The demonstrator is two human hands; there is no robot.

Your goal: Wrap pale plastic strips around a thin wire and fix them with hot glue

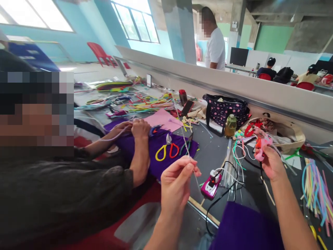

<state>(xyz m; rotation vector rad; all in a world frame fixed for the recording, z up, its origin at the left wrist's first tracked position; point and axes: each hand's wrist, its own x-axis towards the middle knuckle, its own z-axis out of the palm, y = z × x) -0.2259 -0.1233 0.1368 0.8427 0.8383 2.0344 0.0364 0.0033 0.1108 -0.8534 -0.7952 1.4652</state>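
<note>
Two hands working a thin strand over a cluttered craft table.

We are pinching a thin, pale, stiff strand (185, 142) between thumb and forefinger of our left hand (177, 182), fingers closed tight on it, the strand running up toward 12 o'clock. Our right hand (270, 161) is curling shut around a small pink plastic piece (260, 152) (what it is we cannot tell). At 3 o'clock from the left hand a magenta glue gun (211, 185) is lying; at 10 o'clock a co-worker's hands (135, 128) are resting on purple cloth (156, 152).
</note>
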